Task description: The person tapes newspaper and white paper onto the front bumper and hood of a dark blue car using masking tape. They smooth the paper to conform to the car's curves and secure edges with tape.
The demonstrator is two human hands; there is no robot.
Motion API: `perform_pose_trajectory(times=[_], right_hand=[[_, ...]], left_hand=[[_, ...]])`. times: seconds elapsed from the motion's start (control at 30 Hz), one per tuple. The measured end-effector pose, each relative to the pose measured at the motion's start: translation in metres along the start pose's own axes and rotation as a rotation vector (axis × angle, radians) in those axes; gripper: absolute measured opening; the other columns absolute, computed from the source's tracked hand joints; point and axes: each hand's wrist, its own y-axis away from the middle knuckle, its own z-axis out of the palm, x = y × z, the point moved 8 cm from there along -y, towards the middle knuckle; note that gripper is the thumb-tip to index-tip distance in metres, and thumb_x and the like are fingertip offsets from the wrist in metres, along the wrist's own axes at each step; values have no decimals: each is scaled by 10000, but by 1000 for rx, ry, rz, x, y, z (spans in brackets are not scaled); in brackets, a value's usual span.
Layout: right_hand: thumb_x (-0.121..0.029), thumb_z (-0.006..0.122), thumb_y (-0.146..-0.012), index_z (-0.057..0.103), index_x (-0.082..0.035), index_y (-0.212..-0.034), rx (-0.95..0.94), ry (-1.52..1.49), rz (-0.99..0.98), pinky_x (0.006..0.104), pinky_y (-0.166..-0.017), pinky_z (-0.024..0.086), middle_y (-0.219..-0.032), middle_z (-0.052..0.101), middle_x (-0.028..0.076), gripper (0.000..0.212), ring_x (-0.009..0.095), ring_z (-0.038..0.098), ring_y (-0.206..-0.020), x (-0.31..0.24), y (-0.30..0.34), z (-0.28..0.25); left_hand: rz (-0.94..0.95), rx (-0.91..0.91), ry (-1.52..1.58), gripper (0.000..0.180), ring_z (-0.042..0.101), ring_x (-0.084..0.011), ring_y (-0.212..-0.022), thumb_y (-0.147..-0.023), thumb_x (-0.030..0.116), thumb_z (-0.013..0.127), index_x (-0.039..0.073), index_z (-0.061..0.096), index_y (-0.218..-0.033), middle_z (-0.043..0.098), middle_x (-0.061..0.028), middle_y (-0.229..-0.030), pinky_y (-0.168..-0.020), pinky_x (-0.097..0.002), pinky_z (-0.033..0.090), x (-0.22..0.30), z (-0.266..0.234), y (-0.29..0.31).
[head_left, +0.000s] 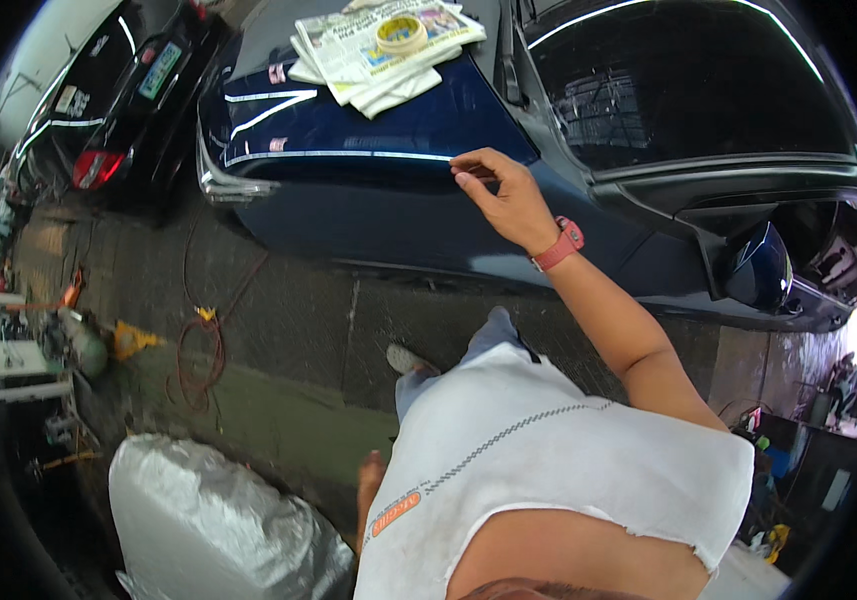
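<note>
My right hand (504,200), with a red watch (560,244) on the wrist, is over the near edge of the dark blue car hood (378,135). Its fingers curl toward the thumb, tips close together; anything pinched there is too small to make out. A pale line along the hood edge ends at these fingertips; I cannot tell whether it is tape or reflected light. Folded newspapers (323,50) lie on the hood, with a roll of masking tape (401,36) on top. My left hand (370,472) hangs low beside my white shirt, its fingers mostly hidden.
The car's windshield (668,90) and side mirror (760,268) are to the right. A black car (128,110) stands at the far left. A coiled reddish hose (200,365) lies on the floor. At the lower left is something under a silver cover (218,520).
</note>
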Motion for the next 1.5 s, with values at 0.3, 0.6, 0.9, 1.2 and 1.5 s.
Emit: perform_pose_trajectory(times=[0.3, 0.6, 0.9, 1.2, 1.5], right_hand=[[-188, 731, -973, 650, -50, -1329, 50, 571, -353, 425, -990, 551, -1237, 680, 155, 390, 335, 676, -1157, -28, -135, 39], [-91, 603, -977, 640, -59, -1378, -26, 1045, -147, 589, -1224, 368, -1441, 630, 169, 404, 409, 467, -1475, 71, -285, 78], [-117, 574, -997, 737, -110, -1242, -36, 1005, -106, 674, -1168, 381, -1318, 664, 136, 294, 436, 528, -1375, 82, -263, 52], [-68, 710, -962, 672, 24, -1138, 488, 744, -39, 504, -968, 497, -1144, 660, 211, 203, 445, 613, -1120, -55, -110, -42], [-57, 678, -1018, 647, 36, -1229, 837, 859, 369, 400, -998, 481, -1175, 654, 166, 232, 337, 630, -1117, -110, 88, -9]], left_hand=[[439, 506, 322, 588, 561, -326, -1429, -1125, 441, 570, 14, 561, -1529, 605, -199, -1520, -1190, -432, 426, 268, -355, -99], [1000, 113, 249, 461, 580, -278, -1400, -1116, 261, 607, 71, 571, -1535, 586, -158, -1543, -1174, -411, 454, 618, -306, 14], [1025, 13, 257, 951, 496, -388, -1486, -1044, 412, 703, 16, 147, -1705, 381, -350, -1640, -1137, -429, 491, 808, -261, -30], [827, 27, 708, 1114, 545, -366, -1415, -976, 164, 782, -145, -71, -1622, 442, -338, -1574, -1123, -439, 496, 909, -211, -92], [567, -644, 1240, 503, 712, -363, -1207, -956, -44, 703, -125, 547, -1428, 655, -237, -1403, -1000, -476, 620, 966, -192, -120]])
